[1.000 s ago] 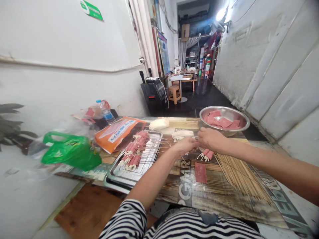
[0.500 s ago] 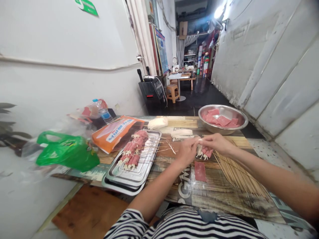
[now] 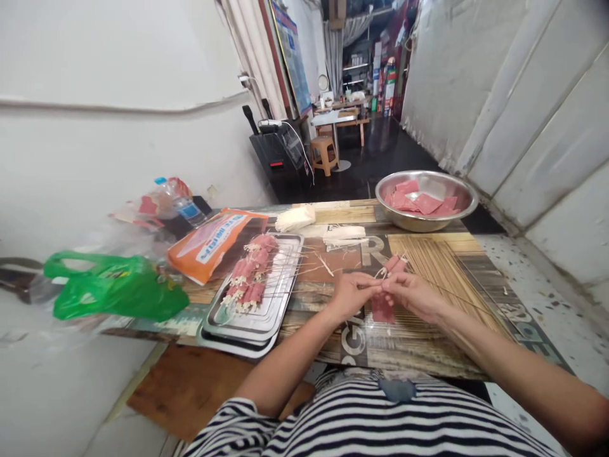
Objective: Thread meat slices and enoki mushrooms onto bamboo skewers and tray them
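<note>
Evidently both grips are closed: the left hand [image 3: 349,293] and right hand [image 3: 415,295] meet fingertip to fingertip, just right of the tray [image 3: 269,312]. They pinch something too small to make out. Under the fingertips a flat pink slice [image 3: 380,312] lies on the worktop [image 3: 419,355]. Just past the fingertips, level with the tray's middle, a few rolls [image 3: 394,263] rest, white ends towards the hands. Further right of the tray, bare sticks [image 3: 440,260] lie spread out. On the tray sits a row of finished skewers [image 3: 250,276], sticks pointing right. Beyond the tray's far end and well to its right stands a metal bowl [image 3: 428,222] holding more pink slices. An orange pack [image 3: 214,241] lies by the tray's far left corner, and a green bag [image 3: 114,295] lies further left.
</note>
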`<state>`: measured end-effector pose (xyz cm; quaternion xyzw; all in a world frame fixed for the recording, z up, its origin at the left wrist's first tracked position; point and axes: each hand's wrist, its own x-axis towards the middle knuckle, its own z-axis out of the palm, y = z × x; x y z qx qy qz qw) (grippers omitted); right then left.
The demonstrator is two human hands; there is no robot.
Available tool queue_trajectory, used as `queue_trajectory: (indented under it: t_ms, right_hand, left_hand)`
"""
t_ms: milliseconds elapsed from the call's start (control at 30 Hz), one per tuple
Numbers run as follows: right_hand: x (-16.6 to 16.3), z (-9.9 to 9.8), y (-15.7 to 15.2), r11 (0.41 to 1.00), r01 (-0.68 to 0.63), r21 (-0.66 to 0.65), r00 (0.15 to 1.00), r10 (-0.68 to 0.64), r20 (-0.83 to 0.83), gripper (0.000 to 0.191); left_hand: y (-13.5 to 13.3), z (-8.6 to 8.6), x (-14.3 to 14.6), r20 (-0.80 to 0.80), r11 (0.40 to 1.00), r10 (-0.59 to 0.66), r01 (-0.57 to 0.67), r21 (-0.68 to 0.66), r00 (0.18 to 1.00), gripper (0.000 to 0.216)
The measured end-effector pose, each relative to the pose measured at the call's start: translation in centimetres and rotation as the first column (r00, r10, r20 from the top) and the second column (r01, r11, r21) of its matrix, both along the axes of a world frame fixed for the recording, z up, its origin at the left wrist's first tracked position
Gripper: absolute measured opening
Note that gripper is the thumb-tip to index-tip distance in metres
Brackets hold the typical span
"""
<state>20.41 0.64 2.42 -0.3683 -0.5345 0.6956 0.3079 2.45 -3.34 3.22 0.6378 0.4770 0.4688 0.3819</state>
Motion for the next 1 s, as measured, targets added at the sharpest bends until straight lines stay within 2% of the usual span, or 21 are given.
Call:
queue_trajectory:
  t_ms: [100,167,200,300,400,500,700,767,833,933,1000]
  right_hand:
    - [1.0,-1.8,-1.1,0.962,-0.022,0.272,0.987,-0.022,0.159,0.034]
    - [1.5,-2.4,-1.6,0.869,-0.055,0.491,0.974,-0.061,0.217,0.029]
    - [1.7,-2.6,-1.8,0.795,-0.077,0.602,0.970,-0.079,0.228,0.026]
    - [2.0,-2.7,-2.4,0.510,-0.167,0.844,0.959,-0.114,0.259,0.021]
    - [2.2,-2.6,-3.0,0.264,-0.268,0.926,0.936,-0.155,0.315,0.024]
    - [2.4,-2.8,-3.4,0.104,-0.366,0.925,0.901,-0.208,0.380,0.028]
    - [2.6,-4.2,-4.0,-0.075,-0.589,0.805,0.778,-0.321,0.540,0.029]
    - [2.6,-4.2,-4.2,-0.125,-0.643,0.756,0.738,-0.366,0.567,0.027]
    - [2.5,-3.8,-4.4,-0.167,-0.671,0.722,0.715,-0.402,0.572,0.026]
    - [2.3,-3.3,-4.6,-0.180,-0.684,0.707,0.699,-0.441,0.563,0.027]
    - [2.1,-3.1,-4.6,-0.144,-0.669,0.729,0.704,-0.436,0.560,0.027]
  left_hand:
    - [-1.2,-1.4,0.2,0.004,1.000,0.011,-0.011,-0.005,1.000,0.015]
    - [-1.7,-2.1,0.2,-0.095,0.995,-0.010,0.019,0.101,0.995,0.014]
    - [-1.9,-2.4,0.2,-0.159,0.983,-0.031,0.059,0.175,0.987,0.015]
    - [-2.2,-3.1,-0.2,-0.347,0.903,-0.060,0.199,0.381,0.936,0.020]
    - [-2.1,-3.6,-0.6,-0.492,0.828,-0.008,0.282,0.485,0.870,0.019]
    - [-2.2,-3.7,-0.9,-0.602,0.793,0.000,0.367,0.487,0.799,0.018]
    - [-3.1,-3.1,-1.6,-0.760,0.741,-0.016,0.518,0.428,0.650,0.029]
    - [-3.1,-3.2,-1.8,-0.786,0.723,-0.002,0.544,0.426,0.619,0.035]
    - [-2.9,-3.5,-1.8,-0.810,0.705,0.021,0.566,0.428,0.586,0.031]
    - [-2.3,-3.9,-1.7,-0.840,0.693,0.046,0.588,0.416,0.540,0.027]
    - [-2.0,-4.0,-1.5,-0.838,0.678,0.044,0.600,0.424,0.543,0.026]
